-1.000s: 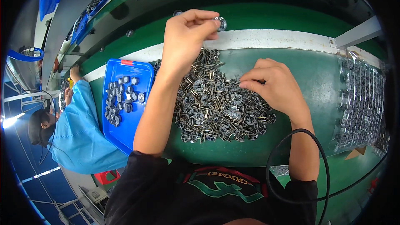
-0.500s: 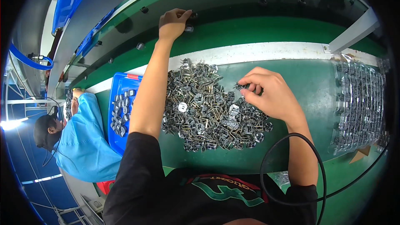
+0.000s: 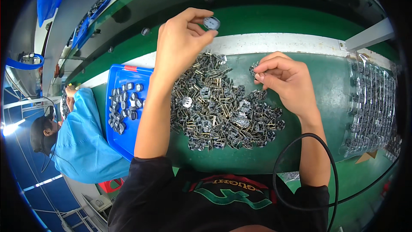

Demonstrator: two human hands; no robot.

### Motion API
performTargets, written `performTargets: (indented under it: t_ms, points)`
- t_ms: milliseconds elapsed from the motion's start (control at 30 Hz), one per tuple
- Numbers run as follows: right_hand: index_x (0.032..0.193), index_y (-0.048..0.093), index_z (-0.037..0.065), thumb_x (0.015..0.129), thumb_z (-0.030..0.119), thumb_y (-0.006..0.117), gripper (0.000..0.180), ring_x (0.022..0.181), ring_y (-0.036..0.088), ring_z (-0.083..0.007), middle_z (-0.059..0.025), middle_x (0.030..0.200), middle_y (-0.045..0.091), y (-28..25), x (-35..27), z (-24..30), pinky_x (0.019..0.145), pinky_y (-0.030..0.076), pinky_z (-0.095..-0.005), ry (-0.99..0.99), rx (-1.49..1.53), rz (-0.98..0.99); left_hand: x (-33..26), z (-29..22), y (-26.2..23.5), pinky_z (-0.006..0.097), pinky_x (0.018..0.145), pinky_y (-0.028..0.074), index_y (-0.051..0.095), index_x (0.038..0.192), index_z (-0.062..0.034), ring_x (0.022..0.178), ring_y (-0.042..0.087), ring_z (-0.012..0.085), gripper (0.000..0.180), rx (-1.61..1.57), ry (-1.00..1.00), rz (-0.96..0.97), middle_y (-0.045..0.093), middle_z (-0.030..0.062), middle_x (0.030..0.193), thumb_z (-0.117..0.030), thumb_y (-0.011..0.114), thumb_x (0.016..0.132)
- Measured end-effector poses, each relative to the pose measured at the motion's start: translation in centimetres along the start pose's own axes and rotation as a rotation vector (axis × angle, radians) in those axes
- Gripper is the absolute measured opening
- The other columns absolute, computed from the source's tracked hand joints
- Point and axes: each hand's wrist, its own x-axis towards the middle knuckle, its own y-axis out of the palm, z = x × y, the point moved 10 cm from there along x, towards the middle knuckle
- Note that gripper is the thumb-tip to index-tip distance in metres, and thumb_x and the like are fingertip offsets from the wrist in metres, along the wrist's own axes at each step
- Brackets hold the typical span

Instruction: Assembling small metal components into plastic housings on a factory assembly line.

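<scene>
My left hand (image 3: 176, 43) is closed over the green conveyor belt, its thumb and fingertips gripping a round, pale-faced plug part (image 3: 211, 23) with dark slots. Beyond the right side of the pile, my right hand (image 3: 286, 77) pinches a small dark plug insert (image 3: 252, 68) with metal bits; the fingers partly cover it. Between my forearms a heap of loose plug inserts (image 3: 214, 114), dark with brass pins, spreads over the green table (image 3: 326, 81). Left of my left forearm, similar round plug parts (image 3: 123, 99) lie in a blue tray (image 3: 128, 139).
Other parts ride the conveyor belt (image 3: 266, 19) behind a white rail (image 3: 274, 43). Clear blister packs (image 3: 371, 107) of parts stand at the right, by a white post (image 3: 369, 34). A black cable (image 3: 274, 167) loops by my right arm. A co-worker in blue (image 3: 88, 141) sits left.
My left hand has come nearer from the belt with a round plug part, its face now turned to view. My right hand has shifted slightly up and right with its insert.
</scene>
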Motion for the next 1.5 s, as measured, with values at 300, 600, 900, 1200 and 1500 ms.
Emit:
performTargets:
  t_ms: [300, 600, 900, 1200, 1500]
  points:
    - [0.097, 0.075, 0.002, 0.08, 0.001, 0.076, 0.017, 0.075, 0.059, -0.0111, -0.0057, 0.096, 0.066, 0.3, -0.6, 3.4, 0.064, 0.048, -0.0239, -0.261, -0.328, -0.123, -7.9, -0.5, 4.7, 0.024, 0.074, 0.057, 0.061, 0.114, 0.0077, 0.083, 0.068, 0.0139, 0.042, -0.742, -0.246, 0.178, 0.068, 0.0134, 0.1, 0.015, 0.074, 0.075]
    - [0.091, 0.074, 0.003, 0.078, 0.0, 0.077, 0.014, 0.075, 0.06, -0.0107, -0.0051, 0.093, 0.066, 1.2, -1.3, 4.1, 0.06, 0.047, -0.023, -0.312, -0.211, -0.219, -9.2, -0.9, 5.9, 0.025, 0.073, 0.059, 0.059, 0.107, 0.0045, 0.083, 0.07, 0.0155, 0.039, -0.77, -0.24, 0.17, 0.069, 0.0139, 0.096, 0.013, 0.077, 0.073]
    - [0.09, 0.073, 0.002, 0.079, -0.001, 0.077, 0.012, 0.072, 0.059, -0.0104, -0.0042, 0.089, 0.062, 1.8, -1.7, 4.0, 0.058, 0.046, -0.0224, -0.328, -0.235, -0.223, -9.5, -1.3, 6.3, 0.027, 0.074, 0.06, 0.058, 0.105, 0.0046, 0.085, 0.072, 0.0192, 0.036, -0.825, -0.221, 0.169, 0.069, 0.0145, 0.096, 0.015, 0.074, 0.074]
    - [0.09, 0.072, 0.002, 0.08, -0.002, 0.075, 0.011, 0.075, 0.06, -0.0114, -0.0041, 0.089, 0.06, 1.7, -1.7, 3.0, 0.059, 0.048, -0.0225, -0.218, -0.156, -0.272, -9.3, -1.6, 6.2, 0.027, 0.074, 0.059, 0.058, 0.104, 0.0047, 0.085, 0.07, 0.0175, 0.034, -0.686, -0.176, 0.12, 0.067, 0.0134, 0.095, 0.015, 0.074, 0.076]
    - [0.089, 0.071, 0.0, 0.076, -0.005, 0.076, 0.014, 0.073, 0.063, -0.015, -0.0054, 0.087, 0.06, 1.8, -2.2, 5.4, 0.06, 0.051, -0.026, -0.424, -0.362, -0.27, -9.1, -1.1, 7.0, 0.027, 0.075, 0.06, 0.059, 0.104, 0.0043, 0.085, 0.071, 0.0169, 0.035, -0.956, -0.252, 0.175, 0.068, 0.0137, 0.095, 0.016, 0.074, 0.075]
